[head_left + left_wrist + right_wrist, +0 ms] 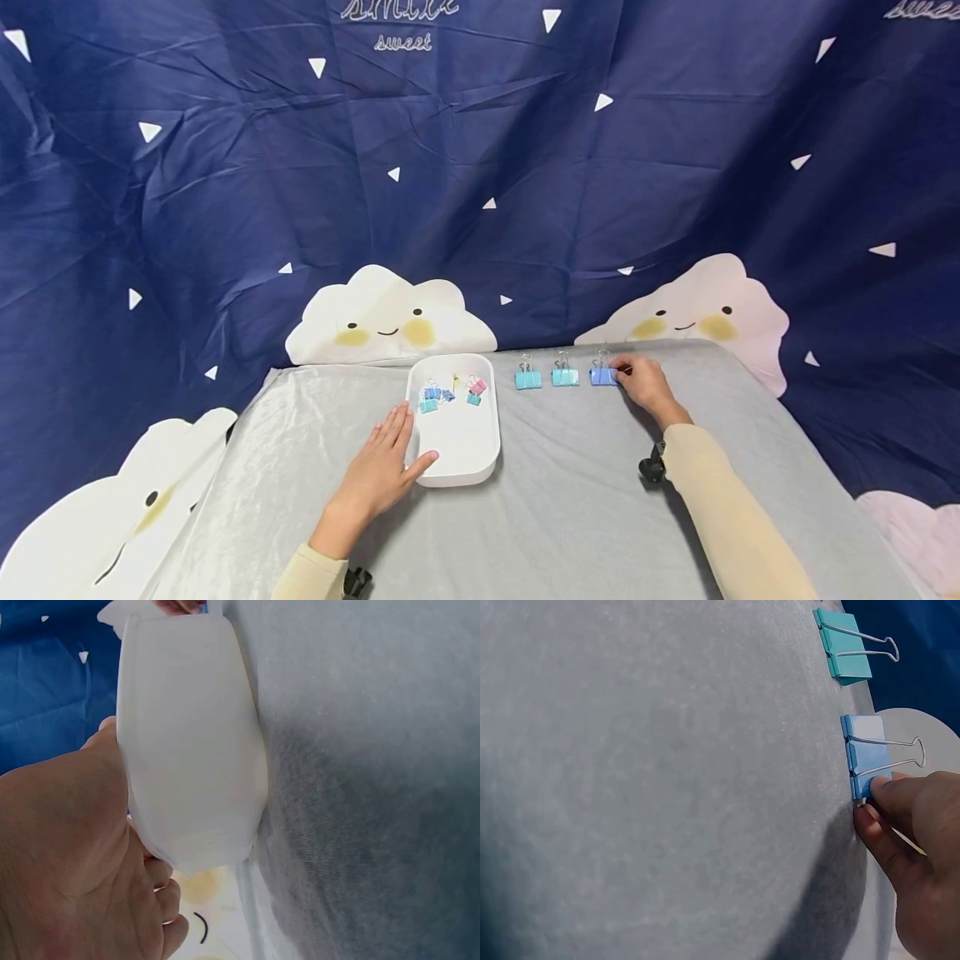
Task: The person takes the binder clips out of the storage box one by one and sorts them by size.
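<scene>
My right hand (643, 382) pinches the right end of a blue binder clip (602, 377) between thumb and fingers. The right wrist view shows the thumb on the face of that blue clip (868, 750), its wire handles pointing away. To its left, two teal binder clips (528, 379) stand in the same row, spaced apart. My left hand (381, 467) rests at the left side of a white tray (457, 477), fingers extended along its rim and thumb spread over the near corner. Inside the tray's far half lie several small binder clips (432, 393), blue, teal and pink.
A grey cloth (570, 517) covers the table. Behind its far edge hangs a dark blue curtain (465, 150) with white triangles and smiling clouds. A small yellow piece (455, 381) lies among the clips in the tray.
</scene>
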`<state>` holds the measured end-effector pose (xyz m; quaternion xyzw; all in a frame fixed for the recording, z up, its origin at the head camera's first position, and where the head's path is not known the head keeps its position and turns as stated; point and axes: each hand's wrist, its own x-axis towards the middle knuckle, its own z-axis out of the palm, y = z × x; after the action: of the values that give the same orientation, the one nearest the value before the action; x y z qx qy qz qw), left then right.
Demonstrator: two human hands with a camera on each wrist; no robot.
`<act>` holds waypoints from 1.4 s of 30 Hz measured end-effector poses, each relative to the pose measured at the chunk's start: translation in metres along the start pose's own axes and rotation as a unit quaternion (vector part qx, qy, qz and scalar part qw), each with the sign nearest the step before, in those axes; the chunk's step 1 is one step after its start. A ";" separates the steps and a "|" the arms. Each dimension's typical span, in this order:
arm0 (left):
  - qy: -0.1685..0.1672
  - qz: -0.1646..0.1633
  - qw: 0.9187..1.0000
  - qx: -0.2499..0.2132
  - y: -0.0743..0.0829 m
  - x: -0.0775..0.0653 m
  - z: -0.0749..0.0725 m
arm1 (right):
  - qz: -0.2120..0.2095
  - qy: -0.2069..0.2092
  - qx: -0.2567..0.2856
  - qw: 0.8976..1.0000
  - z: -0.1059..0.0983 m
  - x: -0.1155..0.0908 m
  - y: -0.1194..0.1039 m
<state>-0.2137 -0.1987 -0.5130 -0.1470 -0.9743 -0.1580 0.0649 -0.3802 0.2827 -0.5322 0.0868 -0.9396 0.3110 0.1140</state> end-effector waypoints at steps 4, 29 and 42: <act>-0.001 -0.001 1.000 0.003 -0.001 0.001 0.001 | 0.002 0.001 0.003 1.000 0.001 -0.001 0.000; -0.019 -0.011 1.000 0.006 0.003 0.002 -0.004 | 0.005 0.072 0.020 0.997 -0.010 0.004 -0.032; -0.022 -0.015 1.000 0.006 0.002 0.002 -0.003 | -0.091 0.037 0.023 0.995 -0.013 0.011 -0.099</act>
<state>-0.2144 -0.1969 -0.5095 -0.1357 -0.9785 -0.1495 0.0422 -0.3655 0.2110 -0.4636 0.1629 -0.9157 0.3235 0.1741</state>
